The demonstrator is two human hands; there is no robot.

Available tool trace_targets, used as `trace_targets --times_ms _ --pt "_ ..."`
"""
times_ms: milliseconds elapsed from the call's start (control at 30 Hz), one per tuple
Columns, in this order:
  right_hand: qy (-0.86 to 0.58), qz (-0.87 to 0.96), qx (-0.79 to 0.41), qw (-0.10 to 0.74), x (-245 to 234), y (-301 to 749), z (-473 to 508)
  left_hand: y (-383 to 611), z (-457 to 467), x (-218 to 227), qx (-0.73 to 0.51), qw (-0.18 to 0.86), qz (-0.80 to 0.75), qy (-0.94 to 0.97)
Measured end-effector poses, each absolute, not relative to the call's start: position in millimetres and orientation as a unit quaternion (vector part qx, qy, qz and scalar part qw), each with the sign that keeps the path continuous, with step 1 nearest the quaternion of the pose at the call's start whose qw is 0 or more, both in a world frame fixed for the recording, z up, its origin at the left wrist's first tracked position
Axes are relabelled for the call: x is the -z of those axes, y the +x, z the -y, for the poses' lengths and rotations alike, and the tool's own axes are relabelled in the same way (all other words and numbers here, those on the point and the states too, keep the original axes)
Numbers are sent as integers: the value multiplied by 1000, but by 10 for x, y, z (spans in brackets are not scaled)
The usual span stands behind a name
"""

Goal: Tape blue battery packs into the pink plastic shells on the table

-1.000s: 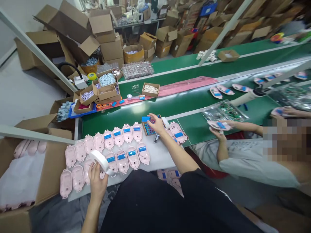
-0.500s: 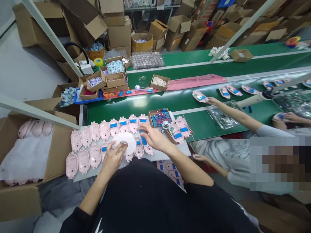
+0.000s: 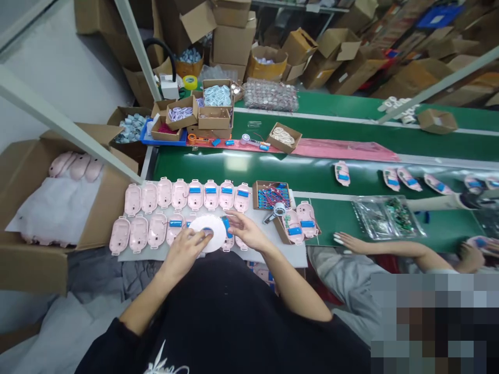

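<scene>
So the left hand (image 3: 186, 250) was curled round a flat white tape roll (image 3: 206, 232), holding it over the near row of pink shells (image 3: 157, 229). The right hand (image 3: 247, 232) was pinched narrow on a small blue battery cell (image 3: 226, 227), right at the roll's right edge. It looked to be touching, with its long axis pointing away from the body. The cardboard box of spare cells (image 3: 272, 196) sat further right.

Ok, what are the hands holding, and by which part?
The left hand grips the white tape roll by its near rim. The right hand pinches a small blue battery by one end.
</scene>
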State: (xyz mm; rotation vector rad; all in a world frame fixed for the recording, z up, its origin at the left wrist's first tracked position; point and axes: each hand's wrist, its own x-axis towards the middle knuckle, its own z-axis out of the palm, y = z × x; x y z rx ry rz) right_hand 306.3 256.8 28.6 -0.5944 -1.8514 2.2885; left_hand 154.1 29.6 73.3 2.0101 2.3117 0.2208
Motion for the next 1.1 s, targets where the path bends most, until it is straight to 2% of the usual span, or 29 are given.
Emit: trace_targets --times_ms 167,367,533,633,833,1033,1100 --pt "-287 523 -792 132 82 2845 -2098 1491 -101 -637 -56 65 -781 618" --pt "-233 593 -770 30 19 2492 -1925 1158 207 -680 -73 96 -786 606" --pt "-213 639 -739 -2 -77 2203 -1869 853 426 -804 -79 95 -777 617" --pt "-251 577 -777 21 13 2086 -1672 756 504 -745 -52 84 -768 632" --pt "-404 424 -797 148 358 1981 -1072 635 627 -466 -46 108 -761 638" --pt "-372 477 -792 82 417 1913 -1108 389 719 -481 -59 146 -728 667" --pt "-379 467 -792 102 445 1825 -1082 304 709 -475 -36 144 -713 685"
